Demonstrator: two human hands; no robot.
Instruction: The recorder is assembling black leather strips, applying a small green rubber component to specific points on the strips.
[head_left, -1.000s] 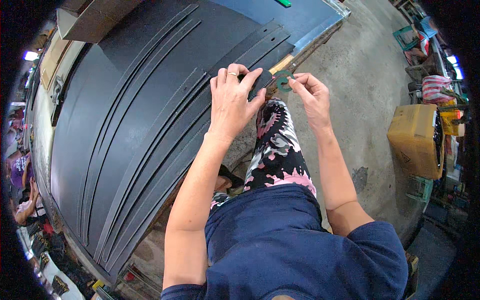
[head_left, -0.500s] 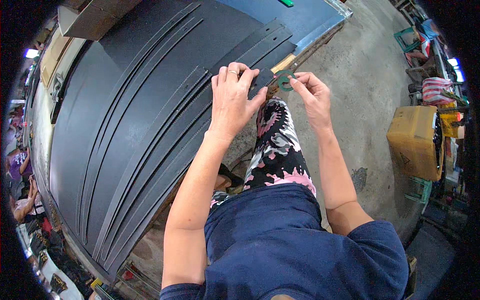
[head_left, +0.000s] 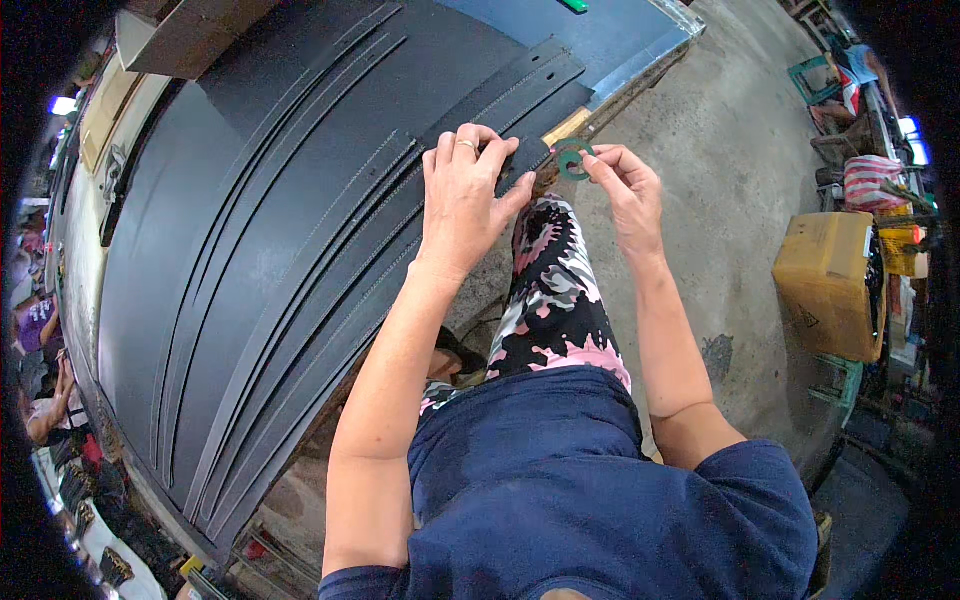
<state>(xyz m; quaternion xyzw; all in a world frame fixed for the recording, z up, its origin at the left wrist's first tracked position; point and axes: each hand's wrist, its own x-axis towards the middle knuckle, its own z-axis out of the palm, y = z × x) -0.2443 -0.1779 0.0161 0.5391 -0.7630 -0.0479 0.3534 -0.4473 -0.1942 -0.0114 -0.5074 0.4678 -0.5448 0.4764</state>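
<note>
1. The fingers point(head_left: 598, 166) of the right hand point(head_left: 625, 195) are pinched on a small green ring point(head_left: 573, 159), thumb and forefinger closed on its right rim, so the ring hangs in the air just past the near right edge of the worktop point(head_left: 250, 200).
2. The left hand point(head_left: 465, 200) lies palm down with its fingers point(head_left: 470, 150) spread and pressed flat on the right end of a long black strip point(head_left: 400, 200); they are not curled round anything, and whether the thumb nips the strip's edge cannot be told.
3. A plain band sits on one finger of the left hand.
4. The green ring is just beside the left hand's thumb, between the two hands, and whether it touches the strip's end cannot be told.
5. Several more black strips point(head_left: 290, 300) lie side by side on the dark sheet that covers the worktop, running from the near left to the far right.
6. A bare wooden patch point(head_left: 566, 127) of the worktop shows just beyond the ring.
7. A blue sheet point(head_left: 600, 40) covers the far right corner of the worktop.
8. The person's patterned trouser leg point(head_left: 550, 290) stands below the hands, over the concrete floor point(head_left: 730, 150).
9. A yellow cardboard box point(head_left: 830, 280) stands on the floor, well apart to the right.
10. A brown box point(head_left: 190, 35) rests at the far left end of the worktop.
</note>
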